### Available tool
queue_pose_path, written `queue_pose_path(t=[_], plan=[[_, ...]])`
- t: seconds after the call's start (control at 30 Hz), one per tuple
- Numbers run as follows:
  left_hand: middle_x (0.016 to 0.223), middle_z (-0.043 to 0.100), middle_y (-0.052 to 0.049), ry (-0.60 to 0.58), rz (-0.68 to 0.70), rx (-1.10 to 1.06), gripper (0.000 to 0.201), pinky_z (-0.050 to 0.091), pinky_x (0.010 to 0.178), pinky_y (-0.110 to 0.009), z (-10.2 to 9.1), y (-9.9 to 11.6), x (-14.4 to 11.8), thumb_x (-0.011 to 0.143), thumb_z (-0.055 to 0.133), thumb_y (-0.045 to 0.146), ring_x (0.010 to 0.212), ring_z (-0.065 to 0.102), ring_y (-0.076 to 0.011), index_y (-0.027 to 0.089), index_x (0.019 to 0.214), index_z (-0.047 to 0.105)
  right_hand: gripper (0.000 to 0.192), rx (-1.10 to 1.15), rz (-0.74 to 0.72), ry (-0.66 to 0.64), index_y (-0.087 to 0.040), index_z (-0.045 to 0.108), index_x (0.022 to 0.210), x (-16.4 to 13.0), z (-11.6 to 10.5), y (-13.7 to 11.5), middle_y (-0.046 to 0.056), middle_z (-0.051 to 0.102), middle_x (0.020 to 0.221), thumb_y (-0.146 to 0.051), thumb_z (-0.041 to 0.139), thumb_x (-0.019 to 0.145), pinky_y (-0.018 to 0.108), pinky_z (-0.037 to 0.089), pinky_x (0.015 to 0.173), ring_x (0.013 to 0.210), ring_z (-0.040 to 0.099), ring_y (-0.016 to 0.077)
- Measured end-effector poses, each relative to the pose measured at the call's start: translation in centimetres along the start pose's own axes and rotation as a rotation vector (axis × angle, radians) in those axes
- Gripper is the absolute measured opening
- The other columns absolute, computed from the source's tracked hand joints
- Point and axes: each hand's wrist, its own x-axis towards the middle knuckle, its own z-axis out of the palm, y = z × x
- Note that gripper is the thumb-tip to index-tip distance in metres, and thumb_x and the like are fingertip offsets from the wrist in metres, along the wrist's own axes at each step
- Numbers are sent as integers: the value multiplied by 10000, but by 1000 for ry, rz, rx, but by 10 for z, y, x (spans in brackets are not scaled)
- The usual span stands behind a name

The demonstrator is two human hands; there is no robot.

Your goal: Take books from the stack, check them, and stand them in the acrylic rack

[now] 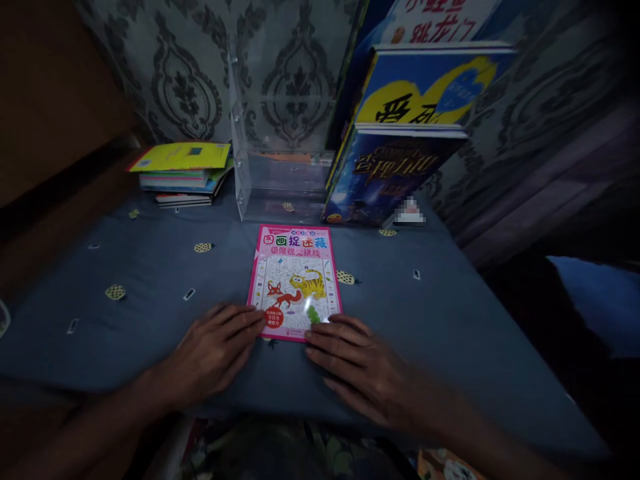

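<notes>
1. A table under a blue cloth (pixel 150 287) fills the middle and lower part of the frame; the cloth carries small pale round prints and tiny dark marks.
2. Patterned grey wallpaper (pixel 185 73) covers the top of the frame behind the table.
3. In the upper right, large picture books (pixel 415 127) stand leaning, blue and yellow covers facing forward, their lower edges on the cloth.
4. A clear plastic stand (pixel 280 167) sits at upper centre, just left of those books; its compartments look see-through and I cannot tell what lies inside.
5. At the upper left, a low stack of thin books (pixel 183 175) lies flat, a yellow cover on top.
6. A pink activity book (pixel 295 283) lies flat at the centre of the frame, cover up, showing a red fox and a yellow tiger over a maze drawing. It sits well apart from the stack and just in front of the stand.
7. The left hand (pixel 215 350) rests palm down on the cloth at lower centre-left, fingers loosely spread and extended; the fingertips (pixel 253 319) touch the book's lower left corner. It grips nothing.
8. The right hand (pixel 357 363) lies palm down at lower centre-right, fingers stretched out and slightly apart, the tips meeting the book's lower right edge. Nothing is pinched or held.
</notes>
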Motion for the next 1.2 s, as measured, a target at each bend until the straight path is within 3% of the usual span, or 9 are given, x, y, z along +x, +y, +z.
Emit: queue_pose_path(t=[0.17, 0.33, 0.57, 0.7, 0.8, 0.93, 1.03, 1.2], plan=[[1247, 710, -118, 41, -65, -58, 316, 554, 975, -408, 10, -40, 19, 991, 503, 191, 1121, 672, -227, 161, 1271, 646, 297, 82, -22, 59, -143, 669, 1243, 7, -2, 3, 115, 755, 1179, -202, 529, 988, 430, 516, 1043, 1179, 645, 222], [1254, 703, -129, 12, -183, -66, 316, 553, 992, -442, 22, -84, 58, 997, 488, 235, 1113, 677, -246, 156, 1248, 664, 301, 120, 29, 66, -178, 666, 1257, 9, -1, 13, 109, 749, 1169, -213, 518, 998, 414, 543, 1007, 1152, 654, 209], [1321, 657, -161, -59, -289, 13, 369, 509, 1053, -463, 34, -119, 104, 978, 458, 222, 1199, 630, -274, 111, 1273, 648, 357, 2, 207, 99, -179, 647, 1303, 33, 12, 78, 146, 683, 1307, -303, 450, 1032, 519, 498, 1039, 1248, 605, 264], [1325, 659, -162, -41, -300, 29, 378, 509, 1048, -451, 41, -127, 112, 983, 447, 232, 1210, 624, -272, 103, 1278, 645, 378, -79, 393, 101, -159, 643, 1313, 52, 12, 116, 171, 628, 1390, -315, 462, 1019, 556, 456, 1059, 1301, 563, 303], [1309, 673, -148, -14, -298, 88, 365, 524, 1020, -451, 44, -125, 113, 984, 440, 207, 1189, 638, -265, 121, 1269, 651, 382, -151, 472, 85, -126, 645, 1298, 67, 11, 125, 186, 644, 1365, -294, 444, 1020, 607, 387, 1099, 1301, 563, 326], [1302, 675, -146, 52, -210, 172, 354, 535, 990, -472, 49, -120, 112, 967, 446, 144, 1181, 640, -274, 127, 1251, 656, 397, -158, 418, 47, -149, 620, 1334, 95, 17, 117, 173, 616, 1414, -255, 377, 1039, 605, 278, 1188, 1370, 520, 298], [1275, 691, -132, 83, -127, 132, 367, 532, 1003, -452, 53, -119, 111, 946, 455, 99, 1168, 647, -247, 137, 1257, 646, 471, -92, 357, -27, -92, 474, 1469, 118, 31, 115, 195, 485, 1534, -248, 374, 1036, 539, 254, 1233, 1472, 396, 274], [1303, 678, -139, 64, -168, 91, 393, 535, 993, -477, 56, -121, 110, 943, 449, 97, 1184, 642, -263, 145, 1284, 637, 522, -51, 371, -49, -86, 363, 1528, 129, 43, 120, 187, 412, 1585, -247, 375, 1032, 504, 225, 1260, 1522, 291, 249]])
